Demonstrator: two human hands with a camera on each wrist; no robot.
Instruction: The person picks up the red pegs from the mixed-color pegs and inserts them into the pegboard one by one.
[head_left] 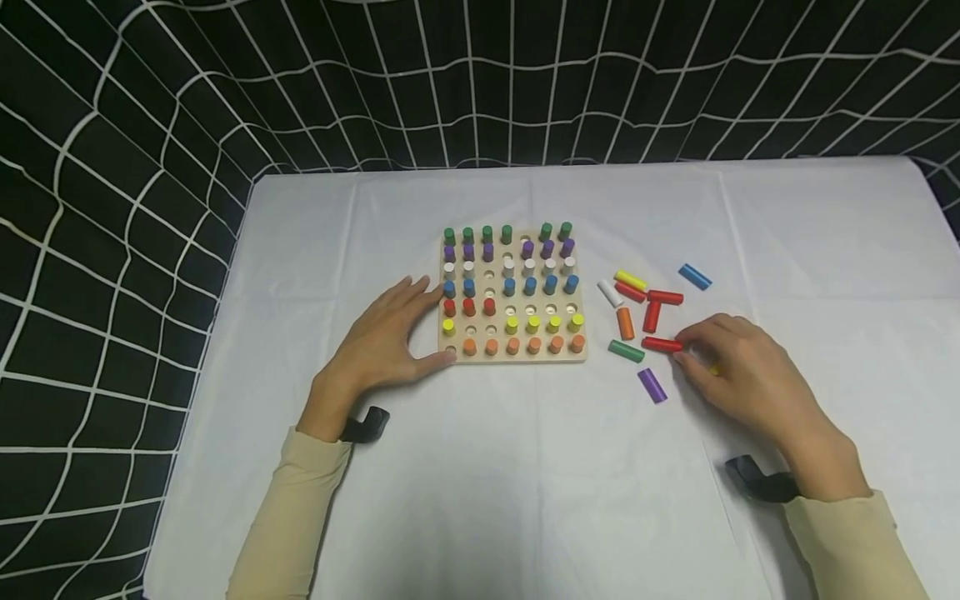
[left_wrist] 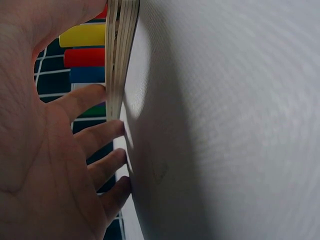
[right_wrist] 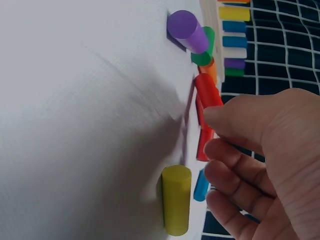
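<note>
A wooden pegboard [head_left: 513, 357] stands with rows of coloured pegs upright in it, several holes bare. My left hand [head_left: 386, 333] lies at its left side, thumb at the near corner and index fingertip on the edge, the other fingers spread over the cloth. Right of the board, my right hand [head_left: 750, 379] pinches one end of a red peg [head_left: 663, 344] between thumb and fingers. In the right wrist view that red peg [right_wrist: 208, 90] tilts above the cloth. Under the palm lies a yellow peg [right_wrist: 176, 200], mostly hidden in the head view.
Loose pegs lie between board and right hand: a purple peg [head_left: 652, 386], a green peg [head_left: 626, 351], an orange peg [head_left: 626, 323], a white peg [head_left: 610, 293], a yellow peg [head_left: 631, 279], a blue peg [head_left: 695, 277] and several red ones. White netting [head_left: 510, 117] surrounds the cloth-covered table [head_left: 450, 500].
</note>
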